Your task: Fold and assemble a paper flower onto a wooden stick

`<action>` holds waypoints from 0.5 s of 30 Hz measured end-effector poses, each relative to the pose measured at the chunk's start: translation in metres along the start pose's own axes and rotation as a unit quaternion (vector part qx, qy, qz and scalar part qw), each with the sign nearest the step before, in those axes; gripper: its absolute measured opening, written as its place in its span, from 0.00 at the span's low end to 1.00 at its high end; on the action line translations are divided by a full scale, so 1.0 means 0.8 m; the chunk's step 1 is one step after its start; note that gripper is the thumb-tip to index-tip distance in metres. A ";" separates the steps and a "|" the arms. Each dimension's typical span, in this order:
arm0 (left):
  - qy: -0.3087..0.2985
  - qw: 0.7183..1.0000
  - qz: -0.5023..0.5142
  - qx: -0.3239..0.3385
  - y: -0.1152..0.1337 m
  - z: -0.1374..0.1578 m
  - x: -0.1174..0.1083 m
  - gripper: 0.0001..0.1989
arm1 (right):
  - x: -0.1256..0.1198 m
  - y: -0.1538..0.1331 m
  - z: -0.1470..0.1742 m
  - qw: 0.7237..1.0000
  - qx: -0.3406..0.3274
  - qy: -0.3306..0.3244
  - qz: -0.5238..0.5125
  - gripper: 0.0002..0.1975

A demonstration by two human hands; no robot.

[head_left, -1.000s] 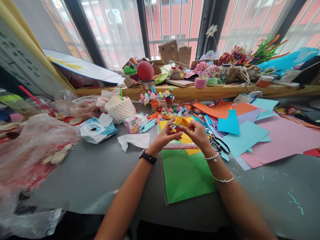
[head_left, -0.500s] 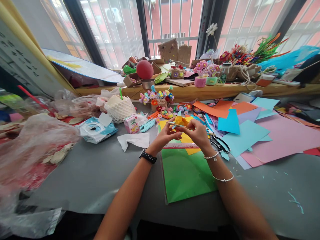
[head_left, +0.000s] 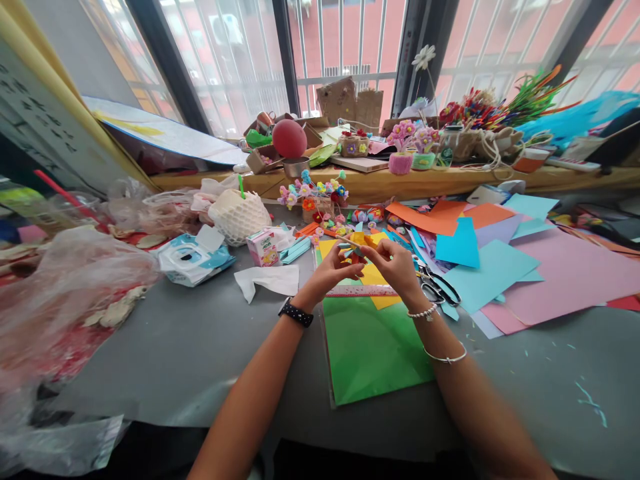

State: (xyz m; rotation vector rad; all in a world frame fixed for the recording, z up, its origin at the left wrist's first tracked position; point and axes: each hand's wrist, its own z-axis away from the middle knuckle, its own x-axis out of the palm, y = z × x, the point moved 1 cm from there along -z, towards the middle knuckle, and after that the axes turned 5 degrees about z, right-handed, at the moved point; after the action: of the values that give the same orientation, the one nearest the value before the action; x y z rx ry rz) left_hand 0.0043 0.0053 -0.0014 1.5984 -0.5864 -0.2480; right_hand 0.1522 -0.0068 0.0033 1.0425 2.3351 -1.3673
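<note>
Above the papers, my left hand (head_left: 341,267) is closed, its fingertips pinching a small strip of light blue paper (head_left: 347,252). My right hand (head_left: 393,265) meets it from the other side and pinches a thin pale stick (head_left: 346,241), which points to the upper left. The fingertips of both hands nearly touch, so part of the strip is hidden. Just behind them lies folded yellow-orange paper (head_left: 361,237). Below is a green sheet (head_left: 377,353) in a clear sleeve. Black-handled scissors (head_left: 443,288) lie beside my right wrist.
Light blue (head_left: 495,270) and pink sheets (head_left: 575,280) spread out on the right. A wipes pack (head_left: 193,259), a small pink box (head_left: 263,248) and a white tissue (head_left: 267,281) lie left. Flower crafts (head_left: 317,195) stand behind, below a cluttered sill (head_left: 210,184). Plastic bags crowd the far left.
The stick has tilted, its left end now higher and pointing up-left. More of the light blue strip shows between my fingertips. My arms have stayed nearly still.
</note>
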 end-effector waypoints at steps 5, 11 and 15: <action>-0.006 1.000 0.000 0.004 -0.003 -0.001 -0.002 0.36 | 0.000 0.001 -0.001 1.000 0.004 -0.010 -0.008 0.23; -0.013 1.000 -0.002 0.012 -0.003 -0.001 -0.003 0.37 | 0.000 0.000 -0.001 1.000 0.004 -0.006 -0.008 0.24; -0.002 1.000 -0.002 0.001 0.000 0.000 -0.001 0.32 | 0.001 0.000 0.000 1.000 0.005 -0.001 -0.014 0.24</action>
State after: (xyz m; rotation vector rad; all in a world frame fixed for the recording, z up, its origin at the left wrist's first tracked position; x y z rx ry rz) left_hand 0.0037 0.0059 -0.0018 1.6023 -0.5854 -0.2536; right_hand 0.1520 -0.0063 0.0030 1.0147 2.3528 -1.3915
